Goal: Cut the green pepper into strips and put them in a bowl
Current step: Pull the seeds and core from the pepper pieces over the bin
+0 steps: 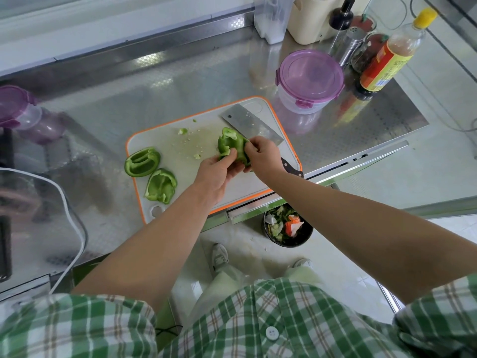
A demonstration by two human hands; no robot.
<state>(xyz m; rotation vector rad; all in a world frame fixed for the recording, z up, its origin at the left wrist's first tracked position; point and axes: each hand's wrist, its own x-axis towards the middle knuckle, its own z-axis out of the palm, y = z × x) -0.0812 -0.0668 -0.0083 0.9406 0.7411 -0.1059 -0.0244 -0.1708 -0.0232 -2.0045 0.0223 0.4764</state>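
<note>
Green pepper piece (pixel 232 147), hollow and glossy, is held above the orange-rimmed white cutting board (pixel 180 156), fingers of left hand (pixel 219 171) and right hand (pixel 262 156) clamped on it. Step judged: trimming pith. Slicing next requires the steel cleaver (pixel 251 124) behind it.

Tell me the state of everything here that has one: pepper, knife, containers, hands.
Held pepper: in both hands, not yet in strips.
Left hand: grips it.
Right hand: pinches it.
Loose pieces: lying on board, unsliced.
Cleaver: flat on board, unheld.
Tub: lid on.
Bottle: upright, capped.
Bin: holds scraps.
</note>
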